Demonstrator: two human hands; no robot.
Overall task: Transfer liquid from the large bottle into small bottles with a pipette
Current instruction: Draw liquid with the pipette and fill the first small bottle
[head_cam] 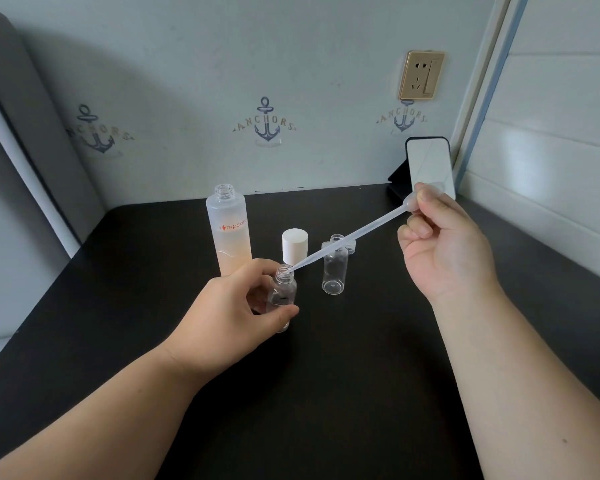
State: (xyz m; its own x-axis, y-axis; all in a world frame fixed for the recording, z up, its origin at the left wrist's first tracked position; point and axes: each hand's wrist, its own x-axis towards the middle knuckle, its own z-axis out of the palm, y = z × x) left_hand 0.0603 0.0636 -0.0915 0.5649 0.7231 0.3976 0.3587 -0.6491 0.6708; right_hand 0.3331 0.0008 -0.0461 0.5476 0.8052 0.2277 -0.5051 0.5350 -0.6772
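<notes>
Pipette (347, 239) runs diagonally from the R hand (444, 244) down to the small bottle (284, 294) in the L hand (236, 313); its tip sits just inside that bottle's open neck, bulb end pinched between R thumb & forefinger, other R fingers (417, 232) curled in toward the palm. L hand's fingers wrap the small clear bottle, thumb across its lower front, bottle tilted a bit & held just above the black tabletop (343, 393); can't tell if any liquid is in it. Just beyond the L fingertips stands the large bottle (229, 233), frosted, uncapped, peach liquid filling approx the lower part. White cap (294, 244) stands upright behind the held bottle, btwn the large bottle & a 2nd small clear bottle (335, 270), which stands open under the pipette's stem, apart from both hands. Small clear lids (350, 245) lie just behind it. Past the R fingers, a phone (430, 168) leans on a stand by the wall.
</notes>
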